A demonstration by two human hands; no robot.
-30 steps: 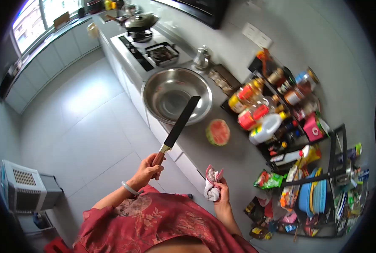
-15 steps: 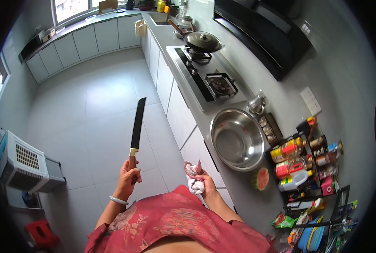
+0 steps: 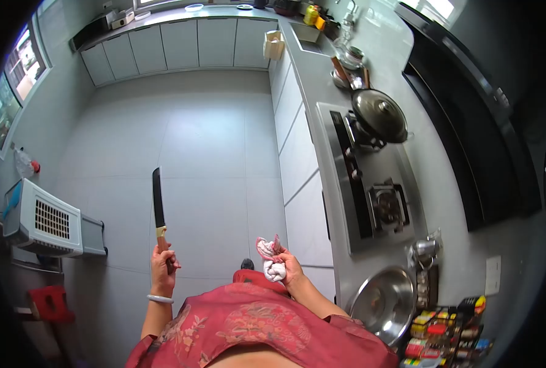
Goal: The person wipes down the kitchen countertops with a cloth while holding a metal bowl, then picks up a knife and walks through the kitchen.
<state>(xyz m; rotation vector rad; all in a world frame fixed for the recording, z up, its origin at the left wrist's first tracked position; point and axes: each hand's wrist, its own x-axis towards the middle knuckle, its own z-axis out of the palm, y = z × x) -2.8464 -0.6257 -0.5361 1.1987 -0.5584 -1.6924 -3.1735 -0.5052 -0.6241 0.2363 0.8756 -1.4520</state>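
My left hand (image 3: 164, 267) is closed around the wooden handle of a long knife (image 3: 158, 201). Its black blade points up and away from me, over the floor. In my right hand (image 3: 290, 270) is a bunched white cloth (image 3: 273, 265) with a pinkish-red edge, gripped in front of my body. The two hands are well apart, and the cloth does not touch the knife. Beside my right forearm, a metal basin (image 3: 386, 304) stands on the counter.
A gas stove (image 3: 371, 184) with a lidded wok (image 3: 380, 115) lines the right-hand counter (image 3: 313, 83). Beyond it is a sink (image 3: 310, 38). Bottles (image 3: 435, 334) stand at lower right. An air cooler (image 3: 43, 218) and a red stool (image 3: 51, 304) are on the left.
My view has turned right and forward along the counter, so the stove and basin sit lower and farther right. The watermelon piece has left view. Both hands keep their holds.
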